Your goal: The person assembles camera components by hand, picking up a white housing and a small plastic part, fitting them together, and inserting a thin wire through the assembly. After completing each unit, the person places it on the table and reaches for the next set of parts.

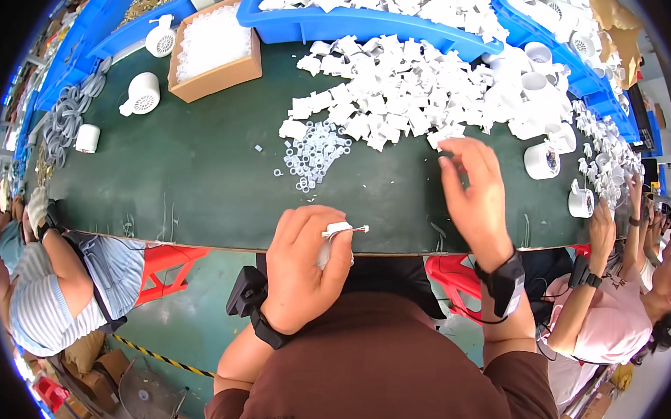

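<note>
My left hand (302, 272) is closed around a white plastic part (337, 228) at the front edge of the table. A short thin wire with a small white connector (362, 228) sticks out from that part to the right; the rest of it is mostly hidden by my fingers. Farther forward, my right hand (474, 194) is at the near edge of a large pile of white plastic pieces (391, 91). Its thumb and fingers are apart, with the fingertips beside a white piece (447, 135). Left of it lies a heap of small translucent rings (314, 154).
A blue bin (360, 27) of white pieces stands at the back, beside a cardboard box (217, 78) of clear parts. White round housings (541, 161) lie at right, another (142, 93) at left near grey cable coils (67, 116). Other people sit at both sides.
</note>
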{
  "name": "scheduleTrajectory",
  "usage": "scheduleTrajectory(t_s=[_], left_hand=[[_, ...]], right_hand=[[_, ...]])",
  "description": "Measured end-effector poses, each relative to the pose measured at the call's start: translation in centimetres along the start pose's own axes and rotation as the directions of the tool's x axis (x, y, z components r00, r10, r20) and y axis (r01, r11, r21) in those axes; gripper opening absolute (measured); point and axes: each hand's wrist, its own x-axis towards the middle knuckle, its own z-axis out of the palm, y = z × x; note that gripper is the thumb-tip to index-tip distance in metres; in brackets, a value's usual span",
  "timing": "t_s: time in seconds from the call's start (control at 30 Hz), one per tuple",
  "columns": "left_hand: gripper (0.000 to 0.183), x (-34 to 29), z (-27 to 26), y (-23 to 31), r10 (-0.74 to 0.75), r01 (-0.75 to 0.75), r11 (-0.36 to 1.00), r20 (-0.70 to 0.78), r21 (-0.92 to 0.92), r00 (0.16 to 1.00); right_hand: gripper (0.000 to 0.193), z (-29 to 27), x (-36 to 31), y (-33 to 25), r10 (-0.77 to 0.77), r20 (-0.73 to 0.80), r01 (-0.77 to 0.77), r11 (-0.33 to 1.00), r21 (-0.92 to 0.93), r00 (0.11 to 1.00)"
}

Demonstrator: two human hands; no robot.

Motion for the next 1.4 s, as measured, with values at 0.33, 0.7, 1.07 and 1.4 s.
scheduleTrajectory(t_s=[0.33,0.7,1.07,1.4], left_hand=[[0.008,0.0,0.5,-0.4,0.073,-0.072,0.997,-0.051,0.030,0.996],[0.010,-0.8,0.1,-0.7,-0.024,0.024,1.000,-0.132,-0.007,0.991],[0.011,-1.0,-0.2,-0.9,-0.038,0.038,0.999,-0.213,-0.002,0.976],[0.028,-1.4,-1.0,-1.1,-0.011,0.017,0.999,-0.171,0.036,0.985]], right_hand=[[0.033,-1.4,2.2,1.2,-0.141,0.242,0.164,0.984,-0.074,0.960],[0.034,-0.7,1.1,-1.4,-0.007,0.084,-0.013,0.973,0.229,0.996],[0.040,0.4,-3.4,-9.2,0.047,0.513,-0.512,0.188,0.838,0.857],[0.039,3.9,-3.5,-11.1,0.024,0.351,-0.313,0.514,0.798,0.936]])
